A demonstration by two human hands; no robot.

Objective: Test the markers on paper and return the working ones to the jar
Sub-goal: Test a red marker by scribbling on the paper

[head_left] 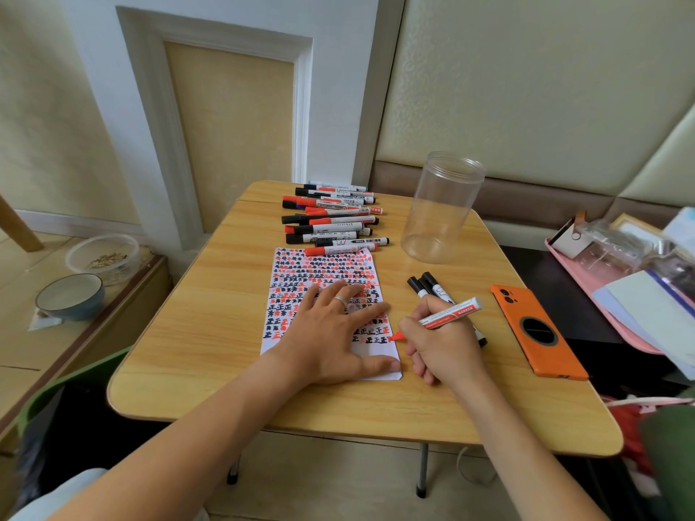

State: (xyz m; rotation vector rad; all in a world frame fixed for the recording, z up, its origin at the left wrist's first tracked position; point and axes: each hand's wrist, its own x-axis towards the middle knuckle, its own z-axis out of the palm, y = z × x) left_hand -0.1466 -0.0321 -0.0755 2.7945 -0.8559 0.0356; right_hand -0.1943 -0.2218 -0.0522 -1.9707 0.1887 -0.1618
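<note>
I'm pressing my left hand (334, 332) flat, fingers spread, on the white sheet of paper (323, 274) covered in rows of red and black marks, pinning it to the light wooden folding table (210, 332). My right hand (438, 345) is pinching an uncapped red-and-white marker (449, 315), its red tip touching the paper's right edge near the bottom rows. The clear cylindrical plastic jar (442, 208) is standing upright at the far right, holding nothing. A pile of red and black capped markers (331, 218) is lying across the far side, and two black-capped markers (427, 285) are lying just beyond my right hand, with an orange phone (539, 332) to their right.
</note>
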